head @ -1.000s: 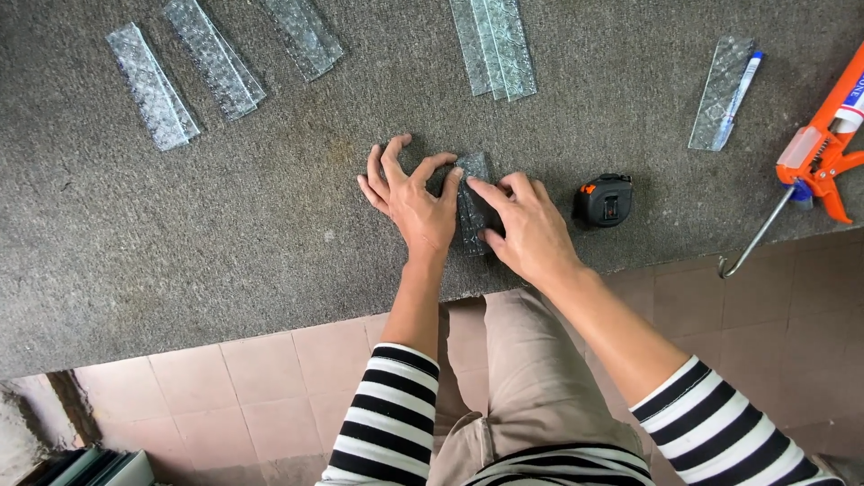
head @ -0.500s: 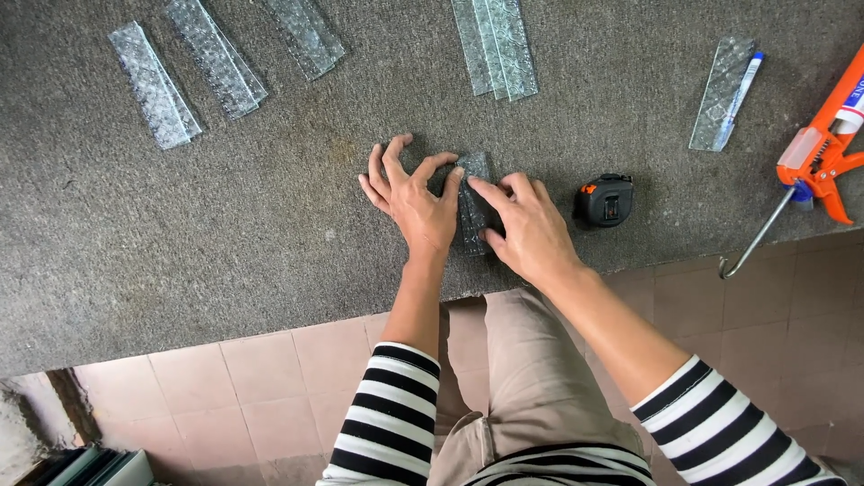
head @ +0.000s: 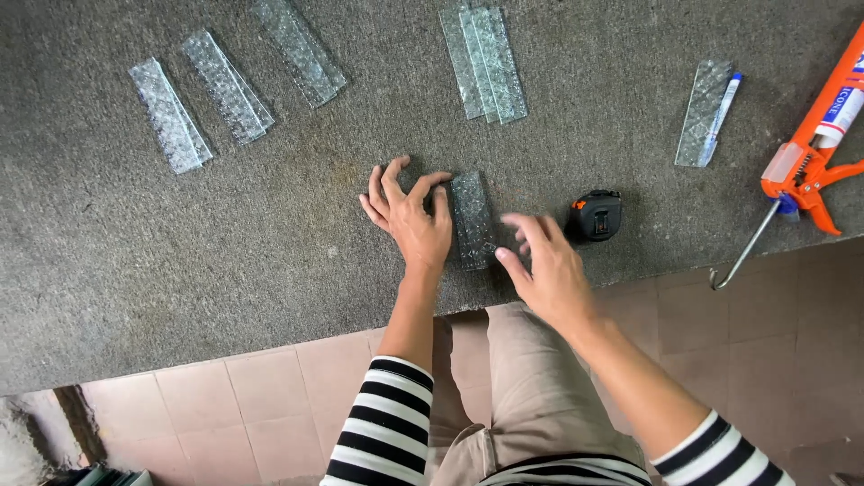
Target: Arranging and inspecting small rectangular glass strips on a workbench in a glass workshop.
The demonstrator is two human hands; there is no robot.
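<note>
From the head view, a short strip of patterned glass lies flat on the grey carpeted worktop, near its front edge and straight ahead of the person. The left hand rests flat on the worktop just beside the strip's left side, fingers spread wide, thumb against the strip's left edge; it grips nothing. The right hand hovers to the right of the strip, blurred, fingers loosely open and empty, apart from the glass as far as can be told.

A black and orange tape measure sits just right of the right hand. Farther back lie more glass strips: a stack of three behind the centre, three separate ones at the back left, and one at the right with a blue and white pen along it. An orange caulking gun lies at the far right, its rod hanging over the worktop's edge above the pink tiled floor
</note>
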